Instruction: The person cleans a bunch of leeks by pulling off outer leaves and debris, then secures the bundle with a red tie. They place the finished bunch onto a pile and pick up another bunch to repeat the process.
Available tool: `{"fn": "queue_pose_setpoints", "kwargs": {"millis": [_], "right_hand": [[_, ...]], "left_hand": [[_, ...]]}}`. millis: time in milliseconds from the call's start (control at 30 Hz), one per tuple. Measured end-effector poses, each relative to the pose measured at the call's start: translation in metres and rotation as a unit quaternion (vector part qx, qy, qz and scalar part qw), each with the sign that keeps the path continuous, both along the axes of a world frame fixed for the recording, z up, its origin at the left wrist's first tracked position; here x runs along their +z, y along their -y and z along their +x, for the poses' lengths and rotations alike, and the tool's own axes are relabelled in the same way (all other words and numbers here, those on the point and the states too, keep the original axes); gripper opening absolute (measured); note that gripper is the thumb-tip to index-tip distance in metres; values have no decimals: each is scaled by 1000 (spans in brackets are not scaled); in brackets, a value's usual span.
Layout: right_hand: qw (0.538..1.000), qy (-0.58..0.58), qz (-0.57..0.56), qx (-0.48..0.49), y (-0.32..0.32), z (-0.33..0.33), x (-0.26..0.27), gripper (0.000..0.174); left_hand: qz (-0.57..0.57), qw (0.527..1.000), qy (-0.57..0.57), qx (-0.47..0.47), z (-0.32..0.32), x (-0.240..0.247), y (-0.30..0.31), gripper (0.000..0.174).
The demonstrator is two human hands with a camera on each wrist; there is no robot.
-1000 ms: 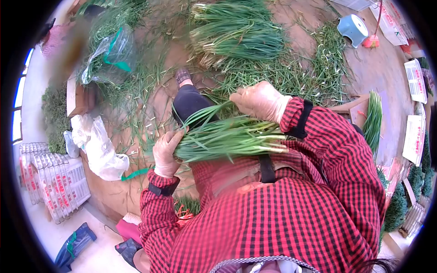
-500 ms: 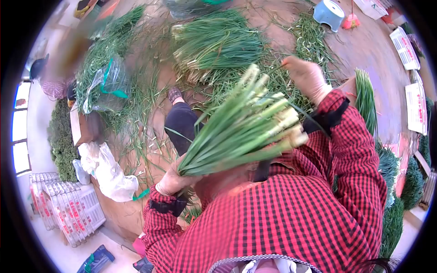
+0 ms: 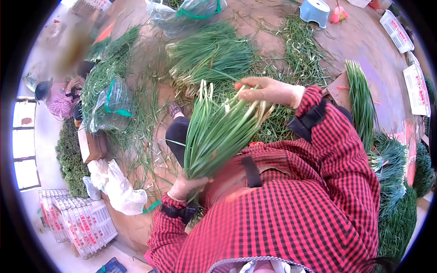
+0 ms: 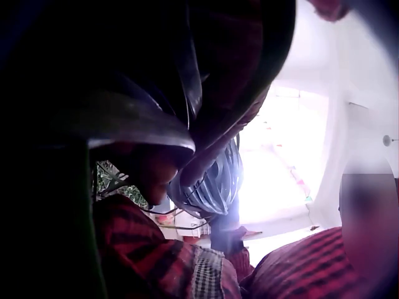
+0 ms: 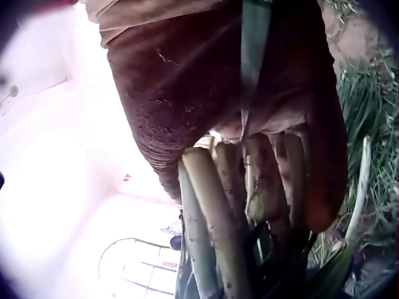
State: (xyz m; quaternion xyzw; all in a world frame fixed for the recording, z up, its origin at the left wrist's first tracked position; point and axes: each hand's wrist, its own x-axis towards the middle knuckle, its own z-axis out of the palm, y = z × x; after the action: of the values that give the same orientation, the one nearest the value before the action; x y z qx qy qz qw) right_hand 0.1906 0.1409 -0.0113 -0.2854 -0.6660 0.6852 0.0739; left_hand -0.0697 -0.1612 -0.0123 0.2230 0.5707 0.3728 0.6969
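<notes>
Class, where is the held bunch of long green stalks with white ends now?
In the head view, the green, white-ended bunch is near the middle, between the left hand at its lower end and the right hand at its pale upper ends.

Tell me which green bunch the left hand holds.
The fanned bunch by the knee: the left hand grips its leafy end. The stacked pile and right-side bundle lie apart.

Two gloved hands (image 3: 272, 91) (image 3: 185, 185), one held bunch of greens (image 3: 216, 136), one blue stool (image 3: 315, 12)
</notes>
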Motion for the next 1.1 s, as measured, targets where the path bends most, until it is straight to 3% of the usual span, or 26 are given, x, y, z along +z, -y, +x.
{"fn": "queue_pose_setpoints", "kwargs": {"millis": [33, 133, 200, 267, 300, 367, 433, 467, 500, 533, 567, 600, 667, 767, 867, 900, 1000, 1033, 1100], "right_hand": [[999, -5, -21, 34, -1, -3, -3, 39], [997, 70, 30, -9, -1, 11, 9, 25], [989, 62, 25, -135, -6, 25, 4, 16], [972, 124, 82, -183, -25, 52, -2, 18], [936, 198, 221, -188, -37, 68, -17, 22], [858, 241, 415, -182, -38, 80, -29, 30], [811, 187, 530, -164, -14, 73, -20, 38], [886, 176, 416, -105, -7, 62, -5, 43], [917, 107, 382, -49, 3, 48, 6, 42], [927, 89, 365, 12, 14, 33, 12, 46], [931, 97, 351, 11, 14, 33, 10, 45], [910, 65, 401, 86, 36, 11, 7, 36], [909, 106, 352, 197, 40, -4, -1, 29], [892, 106, 404, 173, 50, -3, -2, 22], [822, 157, 522, 165, 57, 4, -21, 18], [832, 141, 520, 136, 57, 11, -21, 14], [760, 232, 589, 145, 38, 32, -26, 13], [791, 193, 577, 64, 15, 55, -59, 15], [807, 294, 512, -19, -18, 83, -65, 22]], "left_hand": [[6, 1000, 7, 1, 0, 0, 3, 59], [14, 1000, -18, -3, -1, -7, 17, 64], [16, 998, -54, -11, -4, -15, 27, 63], [1, 997, -73, -4, -4, -17, 31, 60], [-5, 997, -75, -8, -5, -17, 30, 59], [0, 997, -79, -24, -5, -15, 27, 53], [-3, 995, -90, -48, -4, -8, 17, 51], [-7, 993, -96, -61, -3, -6, 15, 49], [3, 993, -105, -62, -1, -7, 13, 46], [14, 991, -114, -63, -1, -10, 12, 43], [27, 990, -124, -63, 1, -11, 10, 39], [30, 989, -127, -71, 1, -10, 9, 40], [34, 987, -132, -84, 2, -6, 7, 43], [20, 996, -72, -41, 4, -8, 15, 48], [22, 995, -69, -65, 2, -9, 14, 51], [20, 995, -67, -66, 3, -9, 12, 50], [16, 995, -71, -75, 4, -12, 9, 50], [15, 993, -79, -84, 1, -13, 9, 50], [13, 991, -91, -92, -4, -15, 12, 50]]}}
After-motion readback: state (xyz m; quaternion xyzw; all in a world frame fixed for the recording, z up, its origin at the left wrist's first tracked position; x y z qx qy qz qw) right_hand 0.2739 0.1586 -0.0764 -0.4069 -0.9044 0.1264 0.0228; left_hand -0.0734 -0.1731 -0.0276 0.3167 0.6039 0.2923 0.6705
